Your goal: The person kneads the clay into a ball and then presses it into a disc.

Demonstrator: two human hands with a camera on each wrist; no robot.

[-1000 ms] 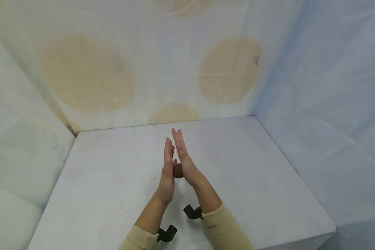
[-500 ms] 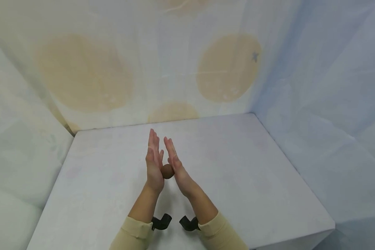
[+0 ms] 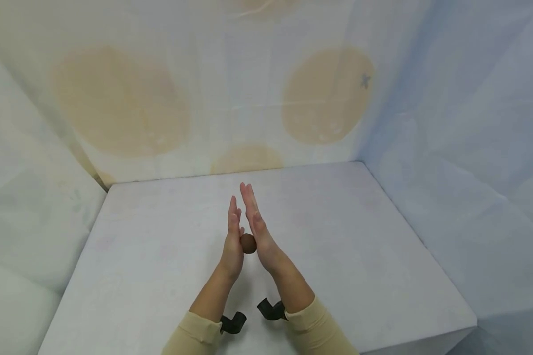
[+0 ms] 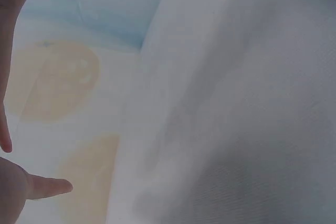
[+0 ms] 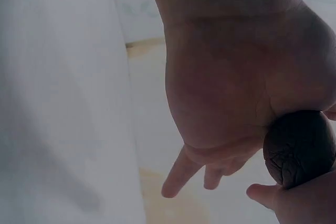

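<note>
White cloth covers the table (image 3: 160, 256) under your arms, and pale sheets with tan circles (image 3: 326, 96) hang behind and to both sides. Your left hand (image 3: 233, 241) and right hand (image 3: 257, 231) stand upright over the middle of the table, palms facing each other, with a small brown ball (image 3: 248, 243) pressed between them. Your fingers are straight and held together on each hand (none curl round the ball); your right fingertips reach a little farther up than your left ones.

The ball sits well below all your fingertips, low between the two palms near the heels of the hands. In the right wrist view the ball (image 5: 299, 148) shows dark and wrinkled, touching the heel of your left palm (image 5: 226, 77), whose fingers point away from it. The left wrist view shows only the edge of a palm and a thumb tip (image 4: 50, 186) against the cloth. Beige sleeves (image 3: 313, 328) cover your forearms.
</note>
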